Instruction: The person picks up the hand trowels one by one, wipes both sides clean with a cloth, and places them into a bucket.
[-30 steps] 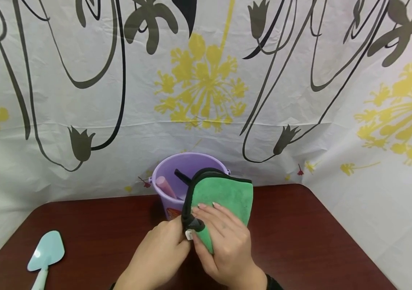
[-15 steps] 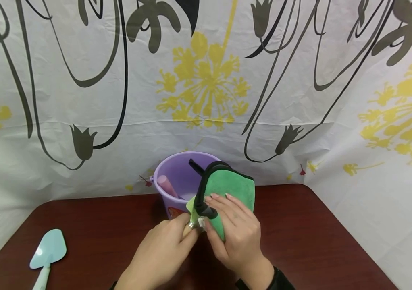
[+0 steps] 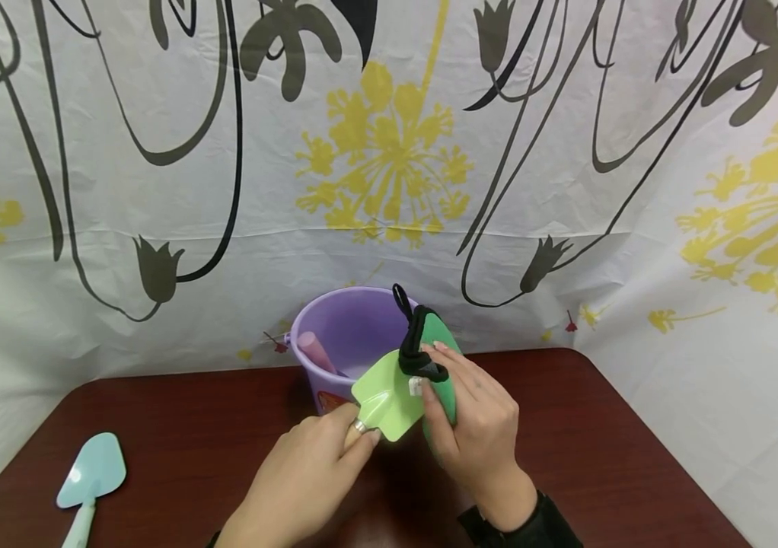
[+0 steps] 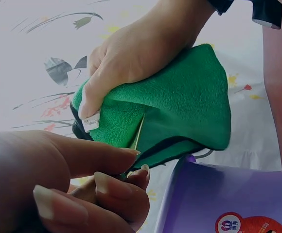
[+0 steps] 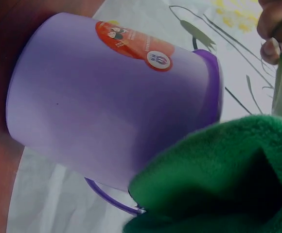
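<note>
The left hand (image 3: 300, 476) has its fingers curled round the wooden handle (image 3: 353, 436) of a light-green hand trowel (image 3: 385, 399), close below the metal collar. The right hand (image 3: 474, 426) grips a folded green plush cloth (image 3: 439, 332) with black edging, thumb against the near fold by a white care label (image 3: 416, 387). Governing relation: the trowel lies between the two hands, in the air over the front of the tabletop (image 3: 540, 457), its long axis running from the left fist away and to the right, towards the cloth. The left hand is nearer the handle; the right is nearer the far end of the blade, where cloth and label overlap it in the head view. Actual contact there cannot be confirmed. Behind the trowel stands a purple bucket (image 3: 355, 301), upright, with a pink rod-like item (image 3: 316, 352) leaning inside. A pale-blue trowel (image 3: 91, 470) lies on the tabletop, well apart to the left.
</note>
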Demonstrator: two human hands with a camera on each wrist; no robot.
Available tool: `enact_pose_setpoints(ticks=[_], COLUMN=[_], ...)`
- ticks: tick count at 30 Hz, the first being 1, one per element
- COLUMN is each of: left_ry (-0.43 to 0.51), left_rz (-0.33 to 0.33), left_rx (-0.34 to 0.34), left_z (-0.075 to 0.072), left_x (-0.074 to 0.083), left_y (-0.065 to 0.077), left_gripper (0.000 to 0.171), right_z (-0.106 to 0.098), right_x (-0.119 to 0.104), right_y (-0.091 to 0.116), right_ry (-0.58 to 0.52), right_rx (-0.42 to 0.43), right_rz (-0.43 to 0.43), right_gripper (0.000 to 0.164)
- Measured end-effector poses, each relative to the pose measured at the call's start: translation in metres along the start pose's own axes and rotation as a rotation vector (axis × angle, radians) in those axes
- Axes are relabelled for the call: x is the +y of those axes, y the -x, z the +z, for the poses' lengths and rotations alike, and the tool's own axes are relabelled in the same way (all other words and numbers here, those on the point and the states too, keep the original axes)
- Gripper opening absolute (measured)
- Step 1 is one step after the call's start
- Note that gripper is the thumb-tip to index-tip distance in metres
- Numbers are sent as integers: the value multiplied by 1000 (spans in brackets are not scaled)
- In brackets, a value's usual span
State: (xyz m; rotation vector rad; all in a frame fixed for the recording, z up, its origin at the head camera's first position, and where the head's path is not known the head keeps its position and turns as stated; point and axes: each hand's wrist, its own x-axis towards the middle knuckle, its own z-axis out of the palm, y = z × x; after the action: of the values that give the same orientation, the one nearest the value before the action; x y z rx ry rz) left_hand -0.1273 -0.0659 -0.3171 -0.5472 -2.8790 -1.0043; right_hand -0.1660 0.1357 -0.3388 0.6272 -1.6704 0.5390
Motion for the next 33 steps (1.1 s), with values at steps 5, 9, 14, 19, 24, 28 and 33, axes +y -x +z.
enact_pose_setpoints(ticks=[5, 9, 14, 19, 24, 28, 33], left_ry=[26, 45, 42, 97, 131, 132, 134], left_rz=[0, 13, 38, 17, -42, -71, -99], left_rx=[0, 8, -2, -33, -25, -10, 10], left_z=[-1, -1, -1, -1, -2, -4, -7], left_x=[0, -1, -2, -5, -7, -10, -15], left_y=[-1, 0, -1, -5, -8, -10, -11], left_gripper=[24, 24, 24, 18, 20, 19, 23], right_z=[0, -2, -9, -16, -22, -23, -24], right_x=[1, 5, 16, 24, 28, 30, 32], right_y=[-1, -1, 3, 3, 1, 0, -1], right_ry=[-14, -55, -153, -166, -166, -158, -154], right_rx=[16, 25, 2, 33, 58, 61, 73], right_rz=[10, 43, 191, 310, 360, 364, 364], right_gripper=[39, 35, 24, 42, 40, 39, 45])
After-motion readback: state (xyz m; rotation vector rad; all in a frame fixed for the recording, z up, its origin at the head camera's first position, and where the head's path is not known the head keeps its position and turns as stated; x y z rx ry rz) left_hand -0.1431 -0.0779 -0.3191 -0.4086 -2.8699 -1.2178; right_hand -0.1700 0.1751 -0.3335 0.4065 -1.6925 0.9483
